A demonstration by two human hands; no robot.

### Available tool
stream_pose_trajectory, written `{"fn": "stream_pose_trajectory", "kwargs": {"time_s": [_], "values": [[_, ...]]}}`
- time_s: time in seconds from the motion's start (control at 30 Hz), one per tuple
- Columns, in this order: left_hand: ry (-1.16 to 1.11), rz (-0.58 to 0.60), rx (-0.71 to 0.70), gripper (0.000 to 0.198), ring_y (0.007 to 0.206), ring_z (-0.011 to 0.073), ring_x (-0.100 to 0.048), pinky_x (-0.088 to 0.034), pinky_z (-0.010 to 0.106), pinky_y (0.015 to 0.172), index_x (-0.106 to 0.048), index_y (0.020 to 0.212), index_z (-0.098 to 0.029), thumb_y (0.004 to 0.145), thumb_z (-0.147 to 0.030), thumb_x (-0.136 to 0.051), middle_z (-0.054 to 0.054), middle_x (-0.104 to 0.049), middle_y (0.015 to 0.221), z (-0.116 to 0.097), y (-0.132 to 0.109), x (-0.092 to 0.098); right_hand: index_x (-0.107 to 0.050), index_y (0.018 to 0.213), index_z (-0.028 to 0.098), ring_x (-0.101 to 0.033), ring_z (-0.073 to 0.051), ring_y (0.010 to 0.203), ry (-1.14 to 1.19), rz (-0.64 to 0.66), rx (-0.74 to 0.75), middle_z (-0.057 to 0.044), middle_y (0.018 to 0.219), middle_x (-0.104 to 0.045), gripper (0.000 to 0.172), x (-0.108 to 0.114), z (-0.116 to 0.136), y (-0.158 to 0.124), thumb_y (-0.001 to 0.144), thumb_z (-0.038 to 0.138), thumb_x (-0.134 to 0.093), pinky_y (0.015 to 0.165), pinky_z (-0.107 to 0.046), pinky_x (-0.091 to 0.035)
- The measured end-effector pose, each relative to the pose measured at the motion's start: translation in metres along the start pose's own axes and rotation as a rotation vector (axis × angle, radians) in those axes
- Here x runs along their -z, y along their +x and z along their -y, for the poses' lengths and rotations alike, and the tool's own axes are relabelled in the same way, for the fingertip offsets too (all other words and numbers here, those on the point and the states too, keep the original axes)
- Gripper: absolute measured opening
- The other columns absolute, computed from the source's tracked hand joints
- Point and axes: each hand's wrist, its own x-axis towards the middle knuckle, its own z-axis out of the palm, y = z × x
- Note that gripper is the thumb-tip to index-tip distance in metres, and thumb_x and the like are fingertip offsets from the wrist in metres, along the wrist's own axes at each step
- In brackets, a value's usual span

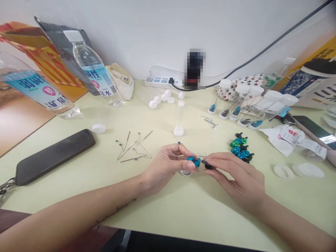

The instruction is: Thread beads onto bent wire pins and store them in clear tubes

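My left hand pinches a blue plastic piece between thumb and fingers, with a bent metal wire running back over the fingers. Close to its right, my right hand holds a small black part at its fingertips. A narrow gap shows between the blue and black pieces. Beneath the left fingertips, a white round cap is partly hidden. Several bent wires lie left of my hands. Blue, green and black parts form a pile beyond my right hand.
A phone lies at left, below two water bottles. A clear tube stands mid-table, near white caps. Several filled tubes stand at back right, by crumpled paper. A power strip sits against the wall.
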Motion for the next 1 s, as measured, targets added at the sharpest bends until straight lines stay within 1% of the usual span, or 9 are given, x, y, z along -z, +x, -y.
{"fn": "stream_pose_trajectory", "kwargs": {"time_s": [0.1, 0.17, 0.27, 0.4, 0.6, 0.73, 0.8, 0.9, 1.0], "values": [[-0.064, -0.02, 0.031, 0.02, 0.066, 0.0108, -0.065, -0.048, 0.024, 0.068, -0.063, 0.078, -0.012, 0.066, -0.014, -0.079, 0.003, -0.07, 0.081, 0.0017, 0.0014, 0.0021, -0.059, 0.1, 0.016, -0.066, -0.015, 0.082, 0.001, 0.007, -0.061, -0.007, 0.088, -0.068, 0.023, -0.0006, -0.0032, 0.0006, 0.08, 0.007, -0.066, 0.07, -0.024, -0.054], [-0.087, -0.028, 0.038, 0.02, 0.065, 0.01, -0.064, -0.048, 0.024, 0.068, -0.063, 0.078, -0.012, 0.067, -0.014, -0.079, 0.003, -0.07, 0.084, 0.0021, 0.0021, 0.0033, -0.059, 0.1, 0.016, -0.065, -0.015, 0.083, -0.003, 0.021, -0.072, -0.008, 0.09, -0.067, 0.022, -0.0012, -0.005, 0.0004, 0.081, 0.007, -0.065, 0.071, -0.025, -0.054], [-0.09, -0.01, 0.038, 0.02, 0.063, 0.0101, -0.063, -0.047, 0.024, 0.066, -0.062, 0.078, -0.012, 0.067, -0.014, -0.079, 0.003, -0.069, 0.079, 0.0023, 0.0023, 0.0037, -0.06, 0.102, 0.016, -0.065, -0.015, 0.085, -0.021, 0.048, -0.058, -0.008, 0.094, -0.066, 0.022, -0.0016, -0.0061, -0.0008, 0.082, 0.006, -0.063, 0.073, -0.026, -0.054], [-0.079, 0.006, 0.041, 0.019, 0.063, 0.0113, -0.063, -0.046, 0.024, 0.064, -0.062, 0.077, -0.012, 0.068, -0.015, -0.078, 0.003, -0.068, 0.071, 0.0026, 0.0019, 0.003, -0.058, 0.105, 0.017, -0.066, -0.016, 0.087, 0.004, 0.05, -0.062, -0.007, 0.093, -0.067, 0.024, -0.0013, -0.0051, -0.0019, 0.083, 0.008, -0.062, 0.073, -0.026, -0.055], [-0.062, 0.007, 0.055, 0.018, 0.064, 0.0114, -0.062, -0.045, 0.024, 0.065, -0.063, 0.077, -0.012, 0.069, -0.017, -0.078, 0.003, -0.067, 0.069, 0.002, 0.0017, 0.0028, -0.061, 0.106, 0.018, -0.067, -0.016, 0.081, -0.078, 0.053, -0.015, -0.008, 0.095, -0.067, 0.022, 0.0007, -0.0039, 0.0, 0.086, 0.011, -0.06, 0.071, -0.027, -0.056], [-0.049, 0.009, 0.074, 0.019, 0.064, 0.0112, -0.062, -0.046, 0.026, 0.066, -0.063, 0.078, -0.013, 0.068, -0.017, -0.079, 0.002, -0.067, 0.069, 0.0026, 0.0024, 0.0035, -0.063, 0.104, 0.014, -0.067, -0.016, 0.079, -0.14, 0.047, 0.041, -0.01, 0.093, -0.068, 0.02, 0.0012, -0.0042, 0.0008, 0.085, 0.009, -0.061, 0.069, -0.025, -0.056], [-0.044, 0.007, 0.074, 0.019, 0.063, 0.0109, -0.061, -0.045, 0.025, 0.065, -0.063, 0.078, -0.013, 0.068, -0.017, -0.079, 0.002, -0.067, 0.069, 0.0031, 0.0029, 0.0037, -0.063, 0.104, 0.013, -0.067, -0.016, 0.08, -0.149, 0.046, 0.037, -0.01, 0.092, -0.069, 0.021, 0.0011, -0.0046, 0.0003, 0.083, 0.01, -0.063, 0.072, -0.024, -0.056], [-0.043, 0.004, 0.073, 0.019, 0.062, 0.0106, -0.061, -0.044, 0.024, 0.063, -0.064, 0.077, -0.012, 0.068, -0.018, -0.079, 0.002, -0.067, 0.069, 0.0035, 0.0034, 0.0037, -0.062, 0.104, 0.016, -0.068, -0.015, 0.082, -0.144, 0.045, 0.008, -0.007, 0.092, -0.07, 0.021, 0.0011, -0.0056, -0.0011, 0.083, 0.013, -0.064, 0.075, -0.024, -0.057], [-0.044, 0.001, 0.081, 0.019, 0.062, 0.0105, -0.061, -0.045, 0.024, 0.064, -0.064, 0.078, -0.013, 0.067, -0.017, -0.079, 0.002, -0.068, 0.069, 0.0035, 0.0035, 0.0034, -0.062, 0.104, 0.017, -0.068, -0.015, 0.083, -0.155, 0.024, 0.029, -0.006, 0.094, -0.071, 0.022, 0.002, -0.0062, -0.0026, 0.084, 0.012, -0.064, 0.075, -0.025, -0.058]]}}
